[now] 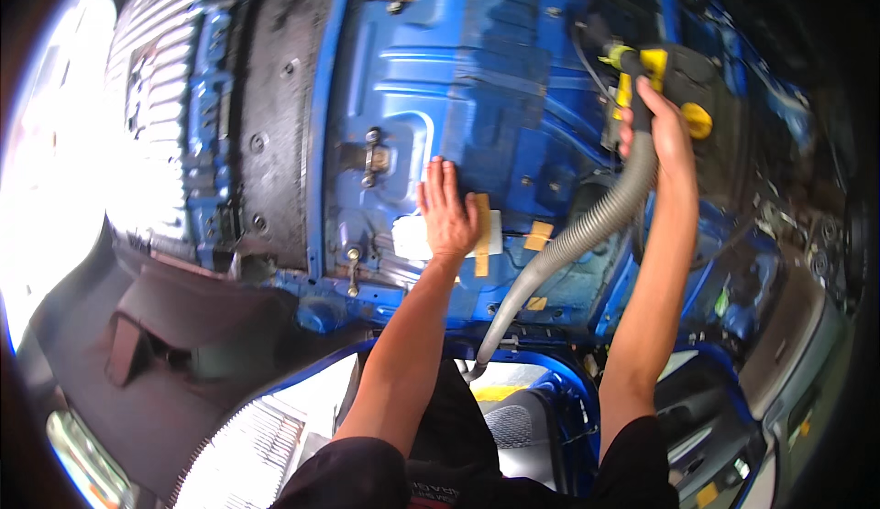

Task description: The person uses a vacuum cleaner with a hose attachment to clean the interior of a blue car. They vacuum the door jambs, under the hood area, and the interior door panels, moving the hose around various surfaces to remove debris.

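My left hand [449, 218] lies flat, fingers stretched out, on the bare blue metal floor [394, 97] of a stripped car interior. Beneath and beside it are a white sheet [410, 237] and a strip of tan tape [482, 257]. Farther forward on the right, my right hand [671, 135] is wrapped round the dark end of a grey ribbed vacuum hose [587, 234]. The hose's tip is by a dark, yellow-marked part [692, 76]; whether it touches cannot be told. From my grip the hose curves back to the door sill.
Bolted metal brackets [371, 156] stick up from the floor. More tan tape [538, 235] lies right of my left hand. A dark trim panel [174, 317] fills the lower left, and the open door [706, 417] is lower right. Loose wiring [591, 65] runs near the hose tip.
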Action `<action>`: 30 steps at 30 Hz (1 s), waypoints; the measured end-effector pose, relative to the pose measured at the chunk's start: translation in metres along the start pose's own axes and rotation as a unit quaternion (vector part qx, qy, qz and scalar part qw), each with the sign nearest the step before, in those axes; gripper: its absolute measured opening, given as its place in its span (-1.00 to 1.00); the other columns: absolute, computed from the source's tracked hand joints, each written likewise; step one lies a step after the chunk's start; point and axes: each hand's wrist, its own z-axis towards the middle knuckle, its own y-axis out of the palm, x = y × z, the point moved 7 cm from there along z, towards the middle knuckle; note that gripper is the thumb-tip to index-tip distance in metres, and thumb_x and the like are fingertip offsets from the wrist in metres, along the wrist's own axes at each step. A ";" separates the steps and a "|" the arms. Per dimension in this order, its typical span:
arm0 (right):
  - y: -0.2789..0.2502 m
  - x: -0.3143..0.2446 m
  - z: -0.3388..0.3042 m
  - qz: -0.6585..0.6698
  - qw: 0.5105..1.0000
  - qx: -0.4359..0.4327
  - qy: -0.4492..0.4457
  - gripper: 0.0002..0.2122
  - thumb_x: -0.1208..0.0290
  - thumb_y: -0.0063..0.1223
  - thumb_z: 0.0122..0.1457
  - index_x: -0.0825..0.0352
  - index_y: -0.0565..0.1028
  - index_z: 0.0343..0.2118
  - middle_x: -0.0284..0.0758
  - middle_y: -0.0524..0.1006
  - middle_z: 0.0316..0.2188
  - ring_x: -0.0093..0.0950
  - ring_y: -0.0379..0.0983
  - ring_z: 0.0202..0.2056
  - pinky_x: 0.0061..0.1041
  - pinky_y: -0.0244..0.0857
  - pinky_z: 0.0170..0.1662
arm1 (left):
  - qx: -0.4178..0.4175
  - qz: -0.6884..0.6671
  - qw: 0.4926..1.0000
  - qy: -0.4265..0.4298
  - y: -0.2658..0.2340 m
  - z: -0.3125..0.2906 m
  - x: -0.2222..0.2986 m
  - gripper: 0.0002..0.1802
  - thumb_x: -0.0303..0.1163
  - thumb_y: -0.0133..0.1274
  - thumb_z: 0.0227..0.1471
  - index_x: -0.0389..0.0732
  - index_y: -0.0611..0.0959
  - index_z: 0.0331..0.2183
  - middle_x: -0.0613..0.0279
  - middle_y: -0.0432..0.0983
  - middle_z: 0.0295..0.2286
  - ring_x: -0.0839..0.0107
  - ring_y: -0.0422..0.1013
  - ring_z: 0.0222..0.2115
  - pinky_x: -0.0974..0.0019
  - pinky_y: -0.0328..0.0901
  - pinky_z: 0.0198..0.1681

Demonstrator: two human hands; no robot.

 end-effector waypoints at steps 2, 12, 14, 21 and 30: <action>0.024 -0.020 -0.035 -0.018 0.994 -0.012 -0.109 -0.63 0.00 0.16 0.50 0.28 0.50 -0.07 -0.39 0.52 -0.51 -0.56 0.46 -0.66 -0.47 0.39 -0.63 | -0.021 0.015 0.999 -0.018 0.002 -0.001 -0.003 -0.12 -0.20 0.01 0.32 -0.29 0.18 0.53 -0.09 0.01 0.55 -0.03 -0.12 0.59 -0.20 -0.27 0.61; 0.224 -0.028 0.043 -0.345 0.907 -0.215 -0.109 -0.61 -0.05 0.15 0.48 0.24 0.50 -0.02 -0.45 0.51 -0.51 -0.63 0.44 -0.66 -0.52 0.42 -0.64 | -0.011 -0.020 1.000 -0.017 0.000 -0.002 -0.004 -0.13 -0.23 0.04 0.31 -0.26 0.21 0.52 -0.11 0.05 0.54 -0.05 -0.09 0.58 -0.18 -0.24 0.60; 0.235 -0.057 0.068 -0.295 0.910 -0.273 -0.099 -0.59 -0.01 0.11 0.49 0.34 0.52 -0.11 -0.38 0.55 -0.49 -0.61 0.53 -0.62 -0.51 0.49 -0.60 | -0.027 -0.018 0.999 -0.021 0.003 -0.002 -0.006 -0.11 -0.20 0.04 0.31 -0.27 0.17 0.53 -0.13 0.02 0.54 -0.06 -0.10 0.58 -0.22 -0.26 0.60; 0.220 -0.071 0.113 -0.159 0.931 -0.326 0.038 -0.48 -0.03 0.02 0.56 0.42 0.50 0.22 -0.50 0.51 -0.50 -0.80 0.38 -0.66 -0.71 0.35 -0.67 | -0.057 -0.037 0.997 -0.040 0.004 0.001 -0.010 -0.11 -0.19 0.03 0.33 -0.23 0.16 0.54 -0.05 0.01 0.55 0.01 -0.13 0.60 -0.21 -0.25 0.61; 0.188 -0.116 0.151 -0.505 0.836 -0.210 -0.032 -0.48 -0.16 -0.06 0.53 0.33 0.52 0.03 -0.45 0.51 -0.48 -0.62 0.51 -0.61 -0.53 0.50 -0.59 | -0.018 -0.038 0.999 -0.019 -0.004 -0.001 -0.003 -0.14 -0.19 0.02 0.35 -0.25 0.19 0.53 -0.05 0.01 0.55 0.01 -0.12 0.60 -0.22 -0.25 0.61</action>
